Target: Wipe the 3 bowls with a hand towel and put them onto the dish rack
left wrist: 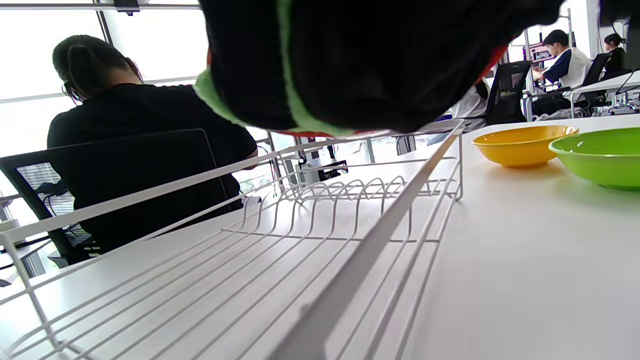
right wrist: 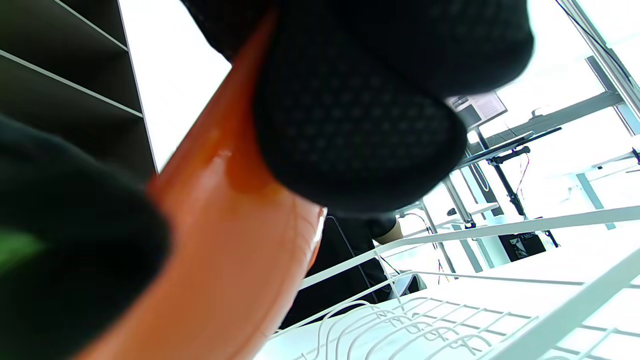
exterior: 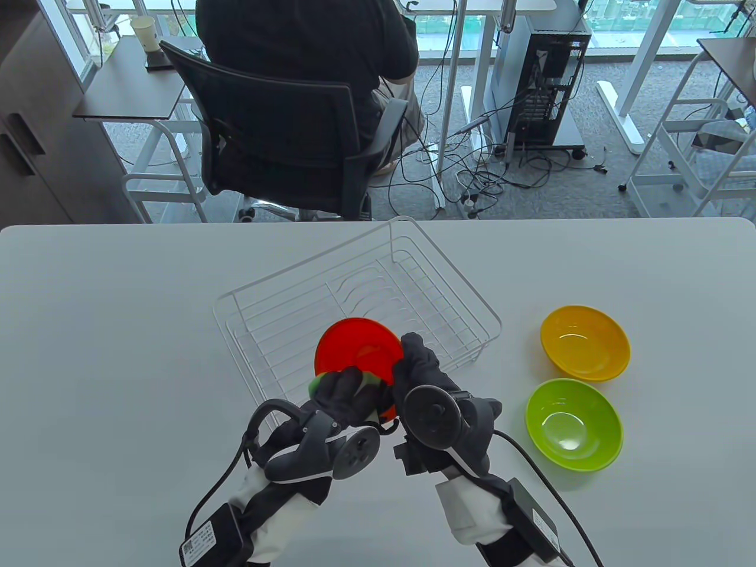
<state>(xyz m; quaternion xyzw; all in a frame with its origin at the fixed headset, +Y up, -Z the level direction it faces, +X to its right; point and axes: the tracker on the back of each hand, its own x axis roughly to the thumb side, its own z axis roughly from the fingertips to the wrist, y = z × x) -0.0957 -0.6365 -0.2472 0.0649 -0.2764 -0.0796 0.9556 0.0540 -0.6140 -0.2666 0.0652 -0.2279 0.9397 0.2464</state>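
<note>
A red bowl point(exterior: 357, 351) is held tilted above the near side of the white wire dish rack point(exterior: 472, 295), its underside facing up. My right hand point(exterior: 416, 363) grips its right rim; the right wrist view shows the red bowl point(right wrist: 225, 240) under those fingers point(right wrist: 350, 140). My left hand point(exterior: 345, 393) holds a green hand towel point(exterior: 316, 384) against the bowl's near side. In the left wrist view the towel's green edge point(left wrist: 295, 107) runs across the glove above the rack point(left wrist: 350, 270). An orange bowl point(exterior: 585, 342) and a green bowl point(exterior: 573, 425) sit upright on the table to the right.
The white table point(exterior: 118, 354) carries the rack at its middle. Beyond the far edge a person sits in a black office chair point(exterior: 283, 153) with their back turned. Cables and a computer tower point(exterior: 543, 88) stand on the floor behind.
</note>
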